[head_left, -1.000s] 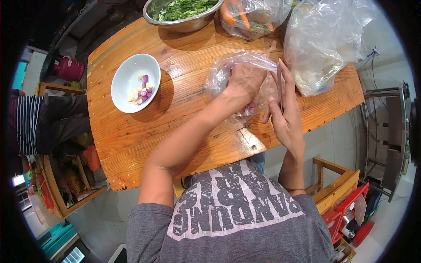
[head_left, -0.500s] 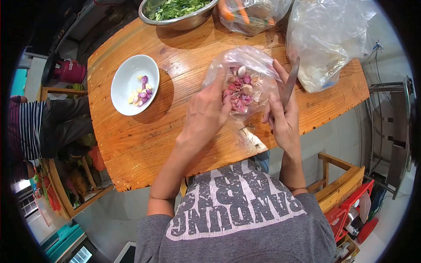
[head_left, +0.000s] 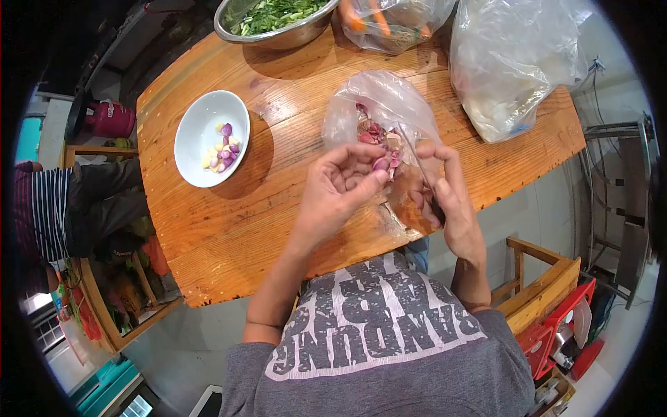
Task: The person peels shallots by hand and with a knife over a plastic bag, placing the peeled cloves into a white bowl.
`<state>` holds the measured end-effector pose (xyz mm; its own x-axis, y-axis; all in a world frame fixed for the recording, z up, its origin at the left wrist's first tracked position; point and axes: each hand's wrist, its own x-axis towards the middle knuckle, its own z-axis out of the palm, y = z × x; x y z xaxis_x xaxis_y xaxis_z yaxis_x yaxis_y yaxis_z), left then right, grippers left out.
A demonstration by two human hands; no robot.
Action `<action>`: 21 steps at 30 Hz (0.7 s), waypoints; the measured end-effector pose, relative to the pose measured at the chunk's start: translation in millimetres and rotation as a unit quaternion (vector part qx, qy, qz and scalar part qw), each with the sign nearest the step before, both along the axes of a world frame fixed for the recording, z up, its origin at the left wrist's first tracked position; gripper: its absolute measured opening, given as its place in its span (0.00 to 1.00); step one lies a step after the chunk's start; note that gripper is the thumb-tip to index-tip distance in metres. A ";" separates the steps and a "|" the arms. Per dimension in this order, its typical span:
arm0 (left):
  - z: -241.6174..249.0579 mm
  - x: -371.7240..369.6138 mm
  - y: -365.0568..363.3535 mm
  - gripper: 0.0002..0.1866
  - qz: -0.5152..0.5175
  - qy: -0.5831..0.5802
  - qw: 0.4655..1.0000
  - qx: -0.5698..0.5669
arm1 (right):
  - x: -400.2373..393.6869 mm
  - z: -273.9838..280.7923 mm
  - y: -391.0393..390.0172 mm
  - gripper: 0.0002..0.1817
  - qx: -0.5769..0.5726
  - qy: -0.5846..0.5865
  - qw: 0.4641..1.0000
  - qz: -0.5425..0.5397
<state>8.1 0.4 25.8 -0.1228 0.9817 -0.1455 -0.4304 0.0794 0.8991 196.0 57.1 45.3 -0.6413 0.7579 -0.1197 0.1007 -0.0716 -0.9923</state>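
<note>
Between the thumb and fingers of my left hand [head_left: 342, 182] is a small purple shallot [head_left: 381, 165]. My right hand [head_left: 451, 198] is closed round the dark handle of a knife [head_left: 415, 154], its blade slanting up and left over the bag. Under and beyond both hands lies a clear plastic bag [head_left: 385, 87], pulled open, with reddish shallots and papery skins [head_left: 373, 132] inside. To the left stands a white bowl [head_left: 191, 156] holding several peeled purple shallots and pale cloves [head_left: 224, 154].
At the table's far side are a metal bowl [head_left: 278, 36] of chopped greens, a plastic bag with carrots [head_left: 396, 35] and a large clear bag [head_left: 511, 69]. A person in a striped top [head_left: 52, 212] stands left of the wooden table [head_left: 229, 257].
My left hand has come back from the bag toward me and now pinches a shallot. My right hand has lowered slightly, and the knife blade has swung from pointing up-right to up-left.
</note>
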 end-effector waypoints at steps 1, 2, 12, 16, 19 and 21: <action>-4.4 4.3 -3.1 0.12 0.010 -0.013 1.000 0.003 | -0.8 -1.4 -5.7 0.21 -0.029 -0.006 0.999 -0.025; -9.6 8.1 -5.8 0.13 0.019 -0.025 0.999 -0.016 | 0.4 -5.1 -9.2 0.21 -0.049 -0.007 0.998 -0.034; -43.1 9.6 -6.6 0.09 0.055 -0.079 0.995 -0.026 | -10.8 -28.7 -25.2 0.21 0.021 -0.057 0.998 0.005; -47.4 8.7 -7.9 0.07 0.064 -0.085 0.994 -0.015 | -13.9 -28.8 -23.8 0.21 0.028 -0.084 0.995 0.040; -46.6 10.2 -7.3 0.07 0.073 -0.088 0.993 -0.011 | -12.9 -31.3 -23.9 0.22 0.037 -0.093 0.994 0.052; -46.2 10.3 -7.2 0.06 0.075 -0.089 0.993 -0.010 | -13.0 -29.3 -23.6 0.22 0.035 -0.089 0.994 0.056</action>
<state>18.4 -6.8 -20.5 -0.2387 0.9508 -0.1976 -0.5915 0.0190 0.8061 182.9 33.5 15.9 -0.6957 0.6930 -0.1891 0.2792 0.0183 -0.9601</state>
